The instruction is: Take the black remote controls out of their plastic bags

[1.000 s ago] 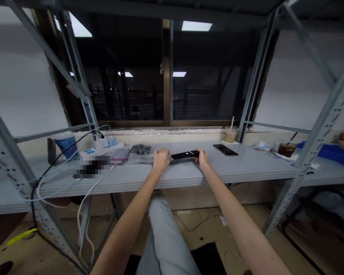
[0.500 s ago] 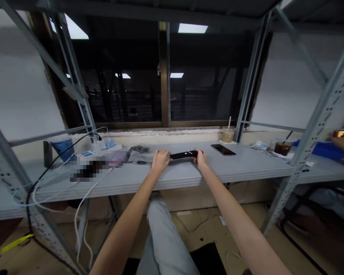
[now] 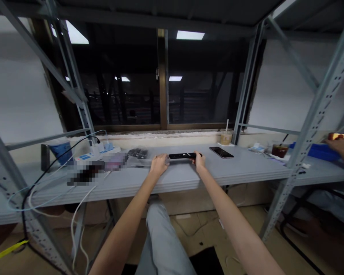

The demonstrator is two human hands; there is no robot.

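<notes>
A long black remote control (image 3: 181, 156) with small buttons lies level just above the grey tabletop, its right end in my right hand (image 3: 200, 162). The fingers of that hand are closed around it. My left hand (image 3: 159, 164) is closed on a clear plastic bag (image 3: 139, 162), whose crumpled edge shows beside the fingertips. The remote's left end meets this edge; whether it sits inside cannot be made out. Behind the bag, to the left, lie more black remotes (image 3: 137, 153), partly covered by clear plastic.
A phone (image 3: 221, 152) lies right of my hands, with an iced drink cup (image 3: 226, 137) behind it. Left are a white power strip (image 3: 97, 152), cables and a blurred-out patch. Metal shelf posts (image 3: 312, 122) flank the table (image 3: 212, 170). Another person's hand (image 3: 342, 147) holds a phone at far right.
The view has tilted up slightly and shifted a little. Both hands keep their holds, and the remote stays between them almost unmoved. The other person's hand and phone show more at the right.
</notes>
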